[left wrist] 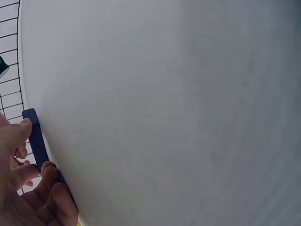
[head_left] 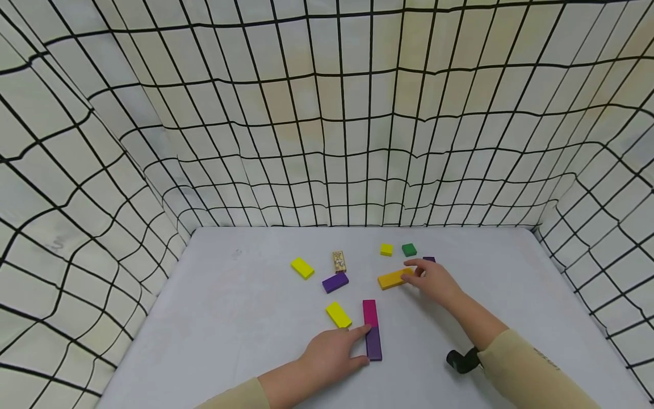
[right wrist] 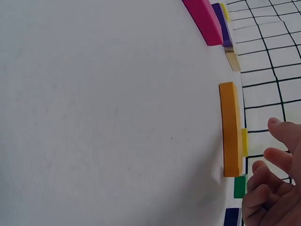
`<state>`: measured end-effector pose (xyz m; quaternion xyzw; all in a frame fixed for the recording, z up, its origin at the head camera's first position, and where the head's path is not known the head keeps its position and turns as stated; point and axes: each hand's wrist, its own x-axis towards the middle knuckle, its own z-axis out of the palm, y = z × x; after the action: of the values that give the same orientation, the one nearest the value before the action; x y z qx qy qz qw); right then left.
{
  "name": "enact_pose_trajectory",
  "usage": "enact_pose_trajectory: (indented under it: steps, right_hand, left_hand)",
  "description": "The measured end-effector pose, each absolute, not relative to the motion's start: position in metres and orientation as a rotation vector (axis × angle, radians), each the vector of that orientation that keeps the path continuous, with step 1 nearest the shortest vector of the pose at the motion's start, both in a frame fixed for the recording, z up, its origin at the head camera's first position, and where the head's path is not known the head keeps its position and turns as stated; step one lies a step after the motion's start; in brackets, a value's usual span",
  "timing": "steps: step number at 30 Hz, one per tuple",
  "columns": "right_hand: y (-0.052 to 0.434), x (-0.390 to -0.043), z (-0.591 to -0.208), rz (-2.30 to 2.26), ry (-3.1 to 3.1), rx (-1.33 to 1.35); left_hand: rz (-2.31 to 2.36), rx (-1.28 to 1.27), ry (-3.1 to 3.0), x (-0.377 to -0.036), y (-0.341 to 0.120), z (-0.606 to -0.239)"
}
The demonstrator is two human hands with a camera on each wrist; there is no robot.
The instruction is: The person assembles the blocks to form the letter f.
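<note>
In the head view a magenta block (head_left: pixel 370 313) and a purple block (head_left: pixel 374 344) lie end to end. My left hand (head_left: pixel 331 357) is beside them, its index fingertip at their joint and its thumb at the purple block's near end. The left wrist view shows the thumb (left wrist: pixel 21 129) against that dark block (left wrist: pixel 38 146). Farther right, my right hand (head_left: pixel 434 282) hovers by an orange block (head_left: pixel 392 279), overlapping its right end. From the right wrist, the fingers (right wrist: pixel 268 186) are loosely bent, with a gap between them and the orange block (right wrist: pixel 230 132).
Left of the magenta block lie yellow blocks (head_left: pixel 339 314) (head_left: pixel 302 268), another purple block (head_left: pixel 335 282) and a patterned tan block (head_left: pixel 339 261). Toward the back are a small yellow block (head_left: pixel 386 250), a green block (head_left: pixel 409 250) and a partly hidden dark block (head_left: pixel 429 259). Black netting (head_left: pixel 347 119) surrounds the white table.
</note>
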<state>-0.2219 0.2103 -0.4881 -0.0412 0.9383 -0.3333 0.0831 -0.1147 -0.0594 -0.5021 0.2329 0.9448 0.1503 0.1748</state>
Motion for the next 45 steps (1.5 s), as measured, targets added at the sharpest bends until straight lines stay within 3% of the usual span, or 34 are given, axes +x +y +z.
enact_pose_trajectory:
  steps: [13, 45]
  right_hand:
    - [0.208, -0.229, -0.501, -0.845, 2.796, 0.089]
    - [0.178, -0.247, -0.505, -1.023, 2.668, -0.052]
  left_hand:
    - [0.418, 0.636, 2.656, -0.114, -0.058, -0.5]
    - [0.425, 0.659, 2.668, -0.116, -0.059, -0.504]
